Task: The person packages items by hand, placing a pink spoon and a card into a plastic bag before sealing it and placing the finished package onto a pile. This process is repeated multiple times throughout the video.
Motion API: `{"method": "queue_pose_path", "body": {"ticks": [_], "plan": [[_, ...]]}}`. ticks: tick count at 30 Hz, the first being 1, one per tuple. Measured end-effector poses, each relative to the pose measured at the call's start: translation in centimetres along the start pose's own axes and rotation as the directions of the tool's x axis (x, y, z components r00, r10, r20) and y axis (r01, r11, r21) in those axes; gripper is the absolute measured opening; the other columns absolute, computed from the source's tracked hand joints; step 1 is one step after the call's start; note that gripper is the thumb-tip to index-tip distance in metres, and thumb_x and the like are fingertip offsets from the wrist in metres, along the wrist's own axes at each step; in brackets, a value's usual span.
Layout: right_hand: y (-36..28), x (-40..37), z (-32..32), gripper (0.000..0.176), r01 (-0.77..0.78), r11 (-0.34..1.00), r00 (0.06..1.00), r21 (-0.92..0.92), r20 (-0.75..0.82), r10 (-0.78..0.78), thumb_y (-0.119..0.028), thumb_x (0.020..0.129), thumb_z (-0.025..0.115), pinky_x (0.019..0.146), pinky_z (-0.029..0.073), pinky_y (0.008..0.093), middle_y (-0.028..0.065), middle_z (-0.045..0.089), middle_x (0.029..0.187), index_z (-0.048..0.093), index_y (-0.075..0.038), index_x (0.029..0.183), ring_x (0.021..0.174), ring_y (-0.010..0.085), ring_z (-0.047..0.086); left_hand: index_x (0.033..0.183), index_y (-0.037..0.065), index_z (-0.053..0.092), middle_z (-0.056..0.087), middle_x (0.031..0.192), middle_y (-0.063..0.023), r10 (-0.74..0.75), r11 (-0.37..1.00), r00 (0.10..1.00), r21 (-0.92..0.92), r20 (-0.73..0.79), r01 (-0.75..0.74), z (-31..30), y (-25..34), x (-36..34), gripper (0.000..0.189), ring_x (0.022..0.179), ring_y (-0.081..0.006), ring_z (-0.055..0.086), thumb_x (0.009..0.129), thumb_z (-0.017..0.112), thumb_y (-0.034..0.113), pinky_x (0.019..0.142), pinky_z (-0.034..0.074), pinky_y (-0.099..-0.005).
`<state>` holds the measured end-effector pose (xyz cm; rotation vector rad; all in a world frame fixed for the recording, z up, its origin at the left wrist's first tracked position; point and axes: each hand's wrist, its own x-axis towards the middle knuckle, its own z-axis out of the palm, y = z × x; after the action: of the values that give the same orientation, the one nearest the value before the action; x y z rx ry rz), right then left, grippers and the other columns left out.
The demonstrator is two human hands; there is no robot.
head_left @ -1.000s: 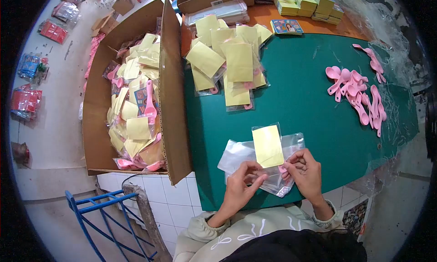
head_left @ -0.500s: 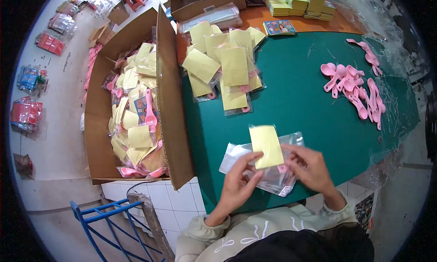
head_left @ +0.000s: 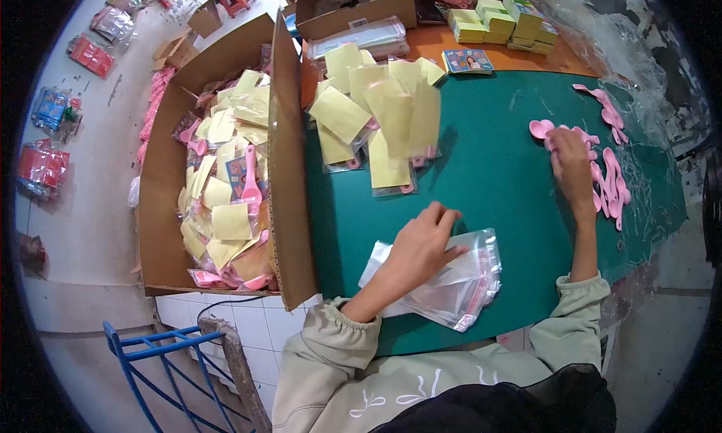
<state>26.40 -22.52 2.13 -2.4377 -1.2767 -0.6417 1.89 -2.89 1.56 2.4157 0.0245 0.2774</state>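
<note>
My left hand (head_left: 421, 241) is over the left part of a stack of clear plastic bags (head_left: 459, 282), its fingers apart and nothing visible between them. Across the green table, my right hand (head_left: 571, 162) reaches onto a pile of pink spoons (head_left: 617, 185); its fingertips are among the spoons, and what they grip is hidden. Beyond my left hand lie filled clear packets with yellow cards (head_left: 389, 162), pink spoon ends showing at some edges. One packet (head_left: 426, 121) at the right of this pile is blurred.
A large cardboard box (head_left: 293, 177) of similar packets stands at the left. Card stacks (head_left: 500, 27) and a picture card (head_left: 467, 61) lie at the back, near an open carton (head_left: 353, 15). A blue metal frame (head_left: 162, 343) stands lower left. Crumpled plastic (head_left: 654, 162) covers the right edge.
The packet with the yellow card has left my hands, and a blurred one now shows on the far pile. My right hand has moved to the spoons; my left has opened. The view has shifted slightly.
</note>
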Motion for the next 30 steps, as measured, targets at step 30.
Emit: {"method": "queue_pose_path", "body": {"ticks": [30], "plan": [[-1.7, -1.3, -4.5, 0.02, -0.433, 0.365, 0.839, 0.824, 0.22, 0.498, -0.003, 0.082, 0.06, 0.062, 0.042, 0.02, 0.0014, 0.059, 0.084, 0.052, -0.004, 0.1, 0.074, 0.0064, 0.054, 0.087, 0.001, 0.056, 0.064, 0.086, -0.0093, -0.111, 0.891, 0.994, -0.443, -0.006, 0.097, 0.2, -1.5, 0.9, 0.011, 0.074, -0.0202, 0.061, 0.08, 0.063, 0.007, 0.064, 0.049, -0.0297]]}}
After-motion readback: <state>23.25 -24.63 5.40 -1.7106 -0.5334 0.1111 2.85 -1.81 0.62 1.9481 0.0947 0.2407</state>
